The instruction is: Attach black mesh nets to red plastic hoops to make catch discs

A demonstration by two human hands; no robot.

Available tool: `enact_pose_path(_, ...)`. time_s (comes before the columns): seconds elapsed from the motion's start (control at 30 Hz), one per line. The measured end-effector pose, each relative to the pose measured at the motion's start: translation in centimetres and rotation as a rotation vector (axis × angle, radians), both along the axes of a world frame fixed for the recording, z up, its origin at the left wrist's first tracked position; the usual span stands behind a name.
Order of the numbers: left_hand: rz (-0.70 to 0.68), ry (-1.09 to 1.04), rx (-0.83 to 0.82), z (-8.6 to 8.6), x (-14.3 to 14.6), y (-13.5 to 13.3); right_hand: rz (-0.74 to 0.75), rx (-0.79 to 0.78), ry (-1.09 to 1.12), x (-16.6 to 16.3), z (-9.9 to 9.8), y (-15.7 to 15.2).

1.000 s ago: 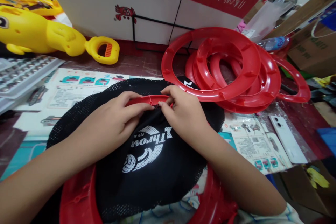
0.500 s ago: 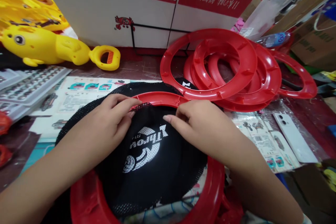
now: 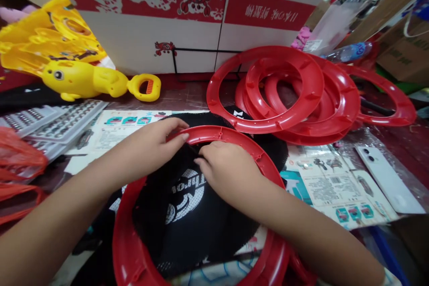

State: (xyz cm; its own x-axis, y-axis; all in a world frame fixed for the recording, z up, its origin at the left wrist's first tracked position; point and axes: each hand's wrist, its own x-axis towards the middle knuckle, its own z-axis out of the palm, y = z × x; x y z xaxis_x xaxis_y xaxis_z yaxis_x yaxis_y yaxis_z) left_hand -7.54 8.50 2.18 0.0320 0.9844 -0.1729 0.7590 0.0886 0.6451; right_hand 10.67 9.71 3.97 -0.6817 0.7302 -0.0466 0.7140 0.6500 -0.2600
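A large red plastic ring (image 3: 231, 136) lies tilted in front of me with a black mesh net (image 3: 201, 228) printed with a white logo inside it. My left hand (image 3: 157, 143) rests on the ring's far left rim, fingers pinching the mesh edge there. My right hand (image 3: 228, 172) lies inside the ring on the mesh, fingertips pinching the net just under the rim. The two hands nearly touch.
A pile of several red rings (image 3: 288, 94) lies at the back right. A yellow toy (image 3: 90, 80) and trays of button cells (image 3: 63, 120) are at the left. A white phone (image 3: 385, 176) and printed sheets (image 3: 331, 187) lie at the right. A cardboard box (image 3: 201, 13) stands behind.
The red ring has come up over the mesh and is now mostly uncovered. My right hand moved from the rim down inside the ring. The view tilted up.
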Motion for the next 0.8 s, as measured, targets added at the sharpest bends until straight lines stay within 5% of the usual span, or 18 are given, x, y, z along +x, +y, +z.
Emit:
enact_pose_path(0.3,0.073,-0.453,-0.070,-1.9,0.8,0.4,-0.199,-0.227,0.314,0.6,-0.6,1.8)
enact_pose_path(0.53,-0.013,-0.352,-0.015,-2.4,0.0,0.2,-0.226,-0.222,0.330,0.6,-1.1,1.8)
enact_pose_path(0.8,0.033,-0.369,0.028,-2.9,0.6,0.1,0.005,-0.093,0.240,0.9,-1.8,2.3)
